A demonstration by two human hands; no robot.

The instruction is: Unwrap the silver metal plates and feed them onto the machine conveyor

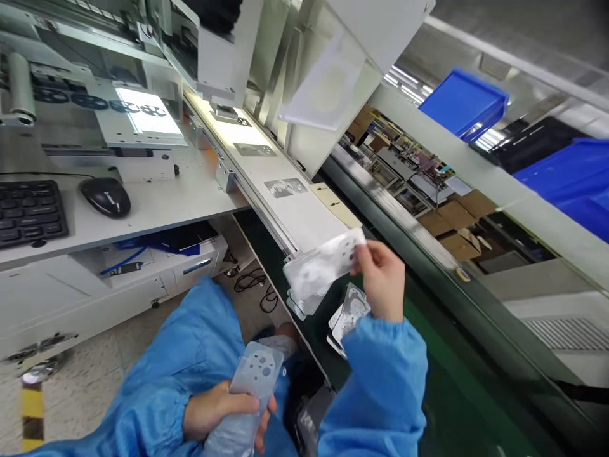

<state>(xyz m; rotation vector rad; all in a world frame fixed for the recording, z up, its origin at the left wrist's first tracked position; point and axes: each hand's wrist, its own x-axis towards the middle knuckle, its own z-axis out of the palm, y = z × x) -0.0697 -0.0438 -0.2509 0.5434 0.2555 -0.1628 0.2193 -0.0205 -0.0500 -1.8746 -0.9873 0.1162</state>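
Note:
My left hand (231,409) is wrapped round a stack of thin translucent sheets (259,368) with round holes, low in front of my body. Between the thumb and fingers of my right hand (382,276) is the corner of a thin, glossy perforated sheet (323,263), tilted over the near end of the white conveyor belt (304,222). Under that sheet, more flat pieces (295,306) show in part. A small pile of similar perforated plates (351,311) lies on the green surface beside my right wrist. Farther up the belt rest a grey patterned plate (285,187) and a darker plate (255,150).
A machine (223,57) stands over the belt's far end. On the left desk are a black mouse (105,196), a keyboard (29,212) and a lit screen (147,111). A green conveyor (457,374) runs along the right. Blue bins (464,105) sit above it.

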